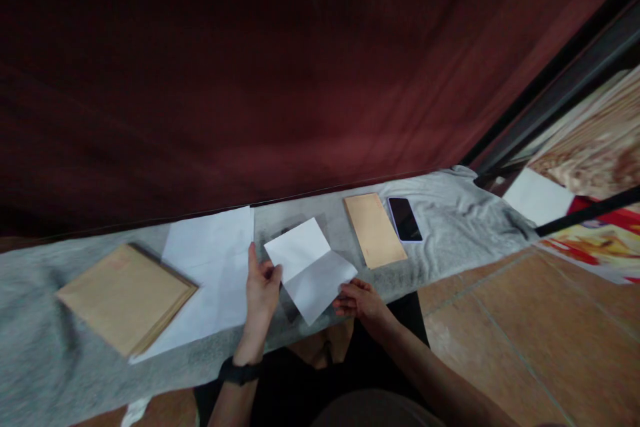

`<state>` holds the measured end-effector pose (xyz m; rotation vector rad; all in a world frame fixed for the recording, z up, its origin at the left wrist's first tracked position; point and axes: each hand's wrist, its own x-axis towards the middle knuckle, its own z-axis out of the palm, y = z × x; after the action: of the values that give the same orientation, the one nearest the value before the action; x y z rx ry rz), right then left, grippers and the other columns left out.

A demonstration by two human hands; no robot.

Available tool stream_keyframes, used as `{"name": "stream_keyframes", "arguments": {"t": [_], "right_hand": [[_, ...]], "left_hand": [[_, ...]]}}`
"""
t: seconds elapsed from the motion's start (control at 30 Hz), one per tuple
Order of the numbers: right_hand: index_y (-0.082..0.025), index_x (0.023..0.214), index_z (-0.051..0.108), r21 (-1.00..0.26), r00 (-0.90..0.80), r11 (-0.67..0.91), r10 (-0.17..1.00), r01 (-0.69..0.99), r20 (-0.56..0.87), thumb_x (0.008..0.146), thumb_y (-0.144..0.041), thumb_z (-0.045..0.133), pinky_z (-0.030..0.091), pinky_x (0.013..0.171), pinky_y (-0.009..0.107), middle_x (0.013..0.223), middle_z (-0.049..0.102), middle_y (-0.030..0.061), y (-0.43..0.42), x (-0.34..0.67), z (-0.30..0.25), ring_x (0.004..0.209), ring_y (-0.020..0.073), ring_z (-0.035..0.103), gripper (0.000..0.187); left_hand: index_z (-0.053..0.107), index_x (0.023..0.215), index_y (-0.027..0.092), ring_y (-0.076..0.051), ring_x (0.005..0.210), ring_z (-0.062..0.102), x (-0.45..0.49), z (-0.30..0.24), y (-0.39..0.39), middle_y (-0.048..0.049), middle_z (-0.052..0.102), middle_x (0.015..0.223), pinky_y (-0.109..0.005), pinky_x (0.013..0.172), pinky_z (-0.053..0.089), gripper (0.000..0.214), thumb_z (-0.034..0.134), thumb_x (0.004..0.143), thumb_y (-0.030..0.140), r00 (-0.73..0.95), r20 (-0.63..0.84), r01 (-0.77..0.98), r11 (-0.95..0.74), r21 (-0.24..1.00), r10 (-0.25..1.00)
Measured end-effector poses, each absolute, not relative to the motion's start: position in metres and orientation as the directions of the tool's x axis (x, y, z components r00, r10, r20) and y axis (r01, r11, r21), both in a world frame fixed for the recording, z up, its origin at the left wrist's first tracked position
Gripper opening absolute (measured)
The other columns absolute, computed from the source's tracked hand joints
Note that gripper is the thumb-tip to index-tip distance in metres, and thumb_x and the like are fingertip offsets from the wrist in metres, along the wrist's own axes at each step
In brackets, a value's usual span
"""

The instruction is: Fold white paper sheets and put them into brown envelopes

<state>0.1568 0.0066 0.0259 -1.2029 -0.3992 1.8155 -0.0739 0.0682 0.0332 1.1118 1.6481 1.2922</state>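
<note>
A white sheet of paper (313,270) with a crease across its middle is held tilted over the grey cloth. My left hand (263,283) grips its left edge near the crease, thumb on top and index finger pointing away. At the near right corner, my right hand (361,300) pinches the same sheet between thumb and fingers. Just right of the sheet lies a flat brown envelope (376,230). Larger white sheets (213,273) lie to the left of my left hand, partly under a stack of brown envelopes (125,297).
A phone (405,219) lies beyond the single envelope. The narrow surface is covered with grey cloth (460,227) and backed by a dark red curtain (280,93). Dark frame bars (560,80) stand at the right, above a tiled floor (510,327).
</note>
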Motion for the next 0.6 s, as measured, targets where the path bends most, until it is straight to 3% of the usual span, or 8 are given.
{"name": "stream_keyframes", "arguments": {"t": [0.13, 0.23, 0.37, 0.5, 0.6], "right_hand": [[-0.015, 0.079, 0.067, -0.585, -0.129, -0.546, 0.787, -0.6, -0.603, 0.062, -0.038, 0.093, 0.059, 0.065, 0.028, 0.077, 0.074, 0.0052, -0.004, 0.146, 0.029, 0.07, 0.0183, 0.073, 0.039], [-0.015, 0.078, 0.066, -0.538, -0.153, -0.551, 0.775, -0.638, -0.613, 0.062, -0.036, 0.094, 0.058, 0.07, 0.029, 0.079, 0.074, 0.005, -0.013, 0.139, 0.03, 0.074, 0.018, 0.073, 0.038], [-0.016, 0.081, 0.066, -0.528, -0.194, -0.598, 0.752, -0.603, -0.63, 0.066, -0.04, 0.092, 0.058, 0.069, 0.026, 0.083, 0.075, 0.0046, -0.024, 0.133, 0.029, 0.075, 0.017, 0.072, 0.038], [-0.016, 0.081, 0.068, -0.527, -0.211, -0.617, 0.742, -0.584, -0.636, 0.065, -0.041, 0.091, 0.057, 0.067, 0.026, 0.086, 0.076, 0.0065, -0.03, 0.13, 0.031, 0.072, 0.0162, 0.072, 0.038], [-0.014, 0.079, 0.069, -0.516, -0.219, -0.644, 0.72, -0.565, -0.659, 0.064, -0.042, 0.092, 0.056, 0.066, 0.027, 0.089, 0.077, 0.0102, -0.033, 0.129, 0.034, 0.07, 0.0167, 0.071, 0.039]], "left_hand": [[0.034, 0.154, 0.021, -0.018, 0.084, 0.067, -0.071, 0.023, 0.076, -0.0061, 0.071, 0.103, -0.035, 0.082, 0.056, 0.078, 0.063, 0.081, 0.029, -0.333, 0.057, 0.297, 0.047, 0.954, 0.941], [0.049, 0.145, 0.022, -0.024, 0.113, 0.065, -0.07, 0.018, 0.074, -0.0136, 0.062, 0.134, -0.043, 0.099, 0.053, 0.06, 0.058, 0.086, 0.031, -0.286, 0.158, 0.453, -0.013, 0.891, 0.945], [0.058, 0.137, 0.024, -0.025, 0.138, 0.051, -0.065, 0.018, 0.065, -0.0101, 0.057, 0.147, -0.045, 0.118, 0.039, 0.045, 0.048, 0.095, 0.038, -0.016, 0.179, 0.588, -0.135, 0.798, 0.984], [0.053, 0.144, 0.024, -0.023, 0.151, 0.033, -0.046, 0.02, 0.062, -0.0067, 0.044, 0.159, -0.047, 0.124, 0.029, 0.048, 0.041, 0.1, 0.039, 0.319, 0.153, 0.673, -0.337, 0.658, 0.935], [0.049, 0.147, 0.026, -0.023, 0.152, 0.029, -0.029, 0.019, 0.065, -0.0057, 0.042, 0.161, -0.05, 0.125, 0.025, 0.049, 0.04, 0.101, 0.038, 0.439, 0.101, 0.737, -0.422, 0.528, 0.893]]}}
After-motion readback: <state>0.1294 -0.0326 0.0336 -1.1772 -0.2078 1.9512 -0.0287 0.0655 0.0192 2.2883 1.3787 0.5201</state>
